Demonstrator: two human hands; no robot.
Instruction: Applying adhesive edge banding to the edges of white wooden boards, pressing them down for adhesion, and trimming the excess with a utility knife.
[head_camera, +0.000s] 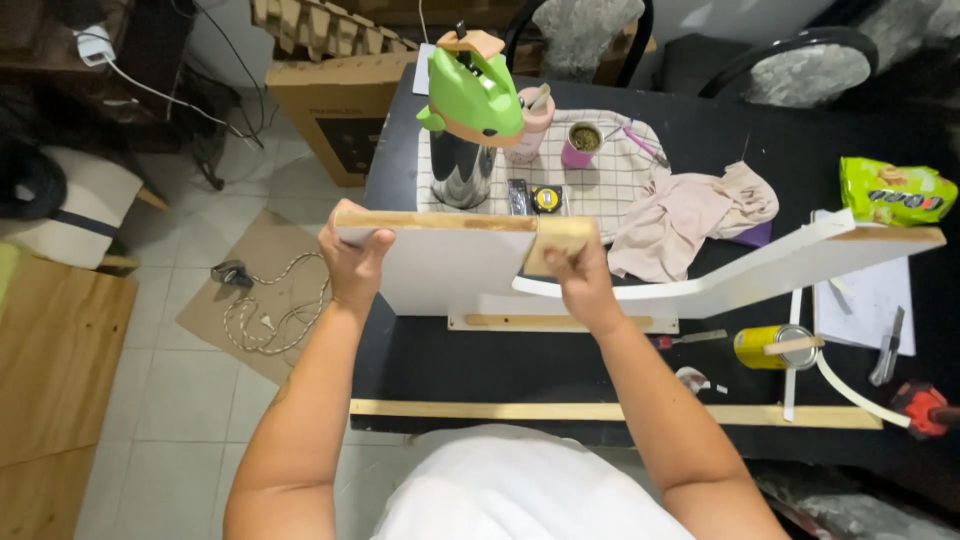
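I stand a white board (450, 270) on edge on the black table (480, 365), its bare wooden top edge facing up. My left hand (352, 262) clamps the board's left end, thumb over the edge. My right hand (580, 280) presses a small wooden block (558, 240) against the top edge near the board's middle. A thin white edging strip (600, 290) curls away from the board toward the right. A second white board (800, 265) leans behind, reaching to the right.
Behind the board sit a green fish-shaped figure (475, 95) on a shiny metal cylinder (460, 170), a checked cloth (620, 175), two cups, a tape measure (546, 199) and a pink rag (690, 215). A yellow can (765, 347), utility knife (886, 347) and wooden slat (600, 411) lie right and front.
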